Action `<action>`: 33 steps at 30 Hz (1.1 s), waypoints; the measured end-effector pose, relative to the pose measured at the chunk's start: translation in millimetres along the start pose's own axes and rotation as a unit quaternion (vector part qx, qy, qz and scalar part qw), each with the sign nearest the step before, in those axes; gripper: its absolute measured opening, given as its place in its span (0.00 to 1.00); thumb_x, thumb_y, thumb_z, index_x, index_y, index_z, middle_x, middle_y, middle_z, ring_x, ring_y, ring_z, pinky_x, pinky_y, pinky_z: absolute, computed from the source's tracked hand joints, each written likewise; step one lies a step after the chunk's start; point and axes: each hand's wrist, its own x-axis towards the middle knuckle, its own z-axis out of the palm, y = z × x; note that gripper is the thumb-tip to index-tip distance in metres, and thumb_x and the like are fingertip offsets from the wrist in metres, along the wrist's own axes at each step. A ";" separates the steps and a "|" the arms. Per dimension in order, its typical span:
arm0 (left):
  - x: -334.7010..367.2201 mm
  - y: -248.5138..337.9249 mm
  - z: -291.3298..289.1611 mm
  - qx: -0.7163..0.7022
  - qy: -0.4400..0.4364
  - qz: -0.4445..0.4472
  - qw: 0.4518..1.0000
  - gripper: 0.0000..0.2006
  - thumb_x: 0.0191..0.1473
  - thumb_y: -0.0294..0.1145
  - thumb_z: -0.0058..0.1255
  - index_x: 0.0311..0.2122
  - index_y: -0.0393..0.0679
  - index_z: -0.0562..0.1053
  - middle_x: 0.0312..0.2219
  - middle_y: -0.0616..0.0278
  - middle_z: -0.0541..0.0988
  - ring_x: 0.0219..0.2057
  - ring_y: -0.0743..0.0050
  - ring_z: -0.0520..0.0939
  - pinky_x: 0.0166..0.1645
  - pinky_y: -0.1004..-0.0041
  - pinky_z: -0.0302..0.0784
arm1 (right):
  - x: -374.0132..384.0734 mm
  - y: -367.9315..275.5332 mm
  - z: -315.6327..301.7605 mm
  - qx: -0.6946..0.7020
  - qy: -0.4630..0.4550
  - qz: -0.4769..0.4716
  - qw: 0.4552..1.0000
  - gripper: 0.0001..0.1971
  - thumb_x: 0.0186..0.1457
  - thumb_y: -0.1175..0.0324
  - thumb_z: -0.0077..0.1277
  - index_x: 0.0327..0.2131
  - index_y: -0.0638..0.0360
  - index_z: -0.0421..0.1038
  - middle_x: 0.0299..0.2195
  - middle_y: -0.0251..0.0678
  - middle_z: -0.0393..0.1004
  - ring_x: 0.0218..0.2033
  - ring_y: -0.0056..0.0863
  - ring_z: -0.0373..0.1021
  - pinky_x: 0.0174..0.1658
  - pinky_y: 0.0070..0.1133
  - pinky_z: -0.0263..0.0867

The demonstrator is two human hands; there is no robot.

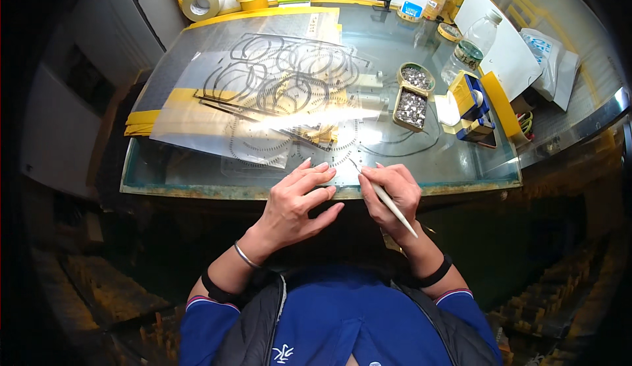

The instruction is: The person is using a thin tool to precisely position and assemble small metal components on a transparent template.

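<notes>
My right hand (pixel 397 191) grips a slim white-handled tool (pixel 394 209) like a pen. Its thin dark tip points at the table's near edge; I cannot make out whether it touches the surface. My left hand (pixel 296 198) lies beside it with the fingers spread, fingertips at the near edge of a clear plastic sheet (pixel 230 162). Dark dotted curves and small marks run across the sheet. Farther back, black ring outlines (pixel 250 79) overlap on clear film. A pair of long thin dark strips (pixel 227 108) crosses the film at a slant. Glare hides part of the sheets.
The glass-topped table (pixel 454 162) holds two small tubs of grey-white bits, one rectangular (pixel 397 117), one rounded (pixel 400 71). Right of them stand a blue-and-yellow tape dispenser (pixel 471 99) and a clear bottle (pixel 486 30). Tape rolls (pixel 200 4) line the back left.
</notes>
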 end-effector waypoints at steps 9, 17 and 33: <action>22.5 4.5 -5.7 0.010 -0.017 -0.061 0.998 0.06 0.45 0.27 0.63 0.28 0.40 0.78 0.34 0.60 0.80 0.38 0.58 0.80 0.44 0.61 0.76 | 8.7 1.0 -4.4 0.062 -0.110 0.053 0.991 0.12 0.52 0.75 0.58 0.42 0.57 0.76 0.31 0.40 0.79 0.32 0.41 0.76 0.36 0.29 0.71; 33.1 2.8 0.9 0.032 -0.052 0.011 0.998 0.06 0.46 0.22 0.57 0.31 0.39 0.73 0.28 0.57 0.73 0.31 0.55 0.75 0.36 0.64 0.72 | 10.2 -1.4 -6.7 0.027 -0.161 0.037 0.986 0.20 0.43 0.65 0.67 0.41 0.55 0.74 0.34 0.35 0.80 0.37 0.39 0.75 0.38 0.30 0.71; 34.8 2.0 2.4 -0.468 0.015 -0.261 0.844 0.07 0.61 0.29 0.51 0.39 0.36 0.74 0.29 0.63 0.80 0.30 0.82 0.79 0.34 0.80 0.74 | 19.0 -15.9 -8.9 0.199 -0.053 0.143 0.968 0.15 0.48 0.76 0.64 0.40 0.63 0.73 0.37 0.41 0.80 0.39 0.27 0.78 0.43 0.21 0.72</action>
